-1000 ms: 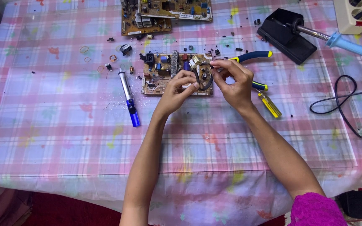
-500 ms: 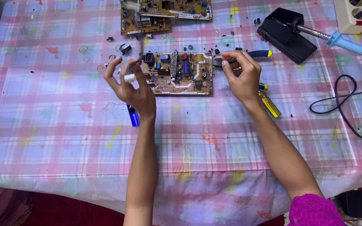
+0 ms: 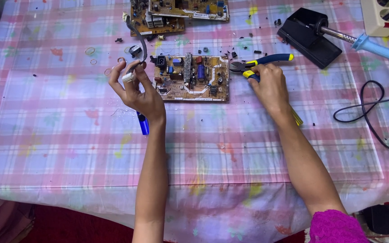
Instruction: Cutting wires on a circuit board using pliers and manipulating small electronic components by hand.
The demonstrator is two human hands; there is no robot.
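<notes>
Left hand [image 3: 136, 92] is what I watch first: it sits just left of the brown circuit board [image 3: 192, 77], fingers pinched around a small pale part [image 3: 128, 77] from which a flat grey cable [image 3: 137, 36] curls up toward a second circuit board [image 3: 176, 11] at the far edge of the table. Right hand [image 3: 269, 85], just right of the brown board, closes around the blue-and-yellow handles of the pliers [image 3: 260, 63], whose jaws point at the board's right edge; a yellow-handled tool [image 3: 296, 118] pokes out from beneath that wrist. A blue pen-like tool [image 3: 143, 123] lies below the left hand. To do this well, I judge the pliers should bite close to the board and squarely, with the left hand lifting its cable clear of the loose black bits [image 3: 244, 47] scattered above the board. Nothing here serves as a container; the nearest is the black soldering stand [image 3: 309, 38], right of the board, cradling the blue-handled iron [image 3: 374, 45].
</notes>
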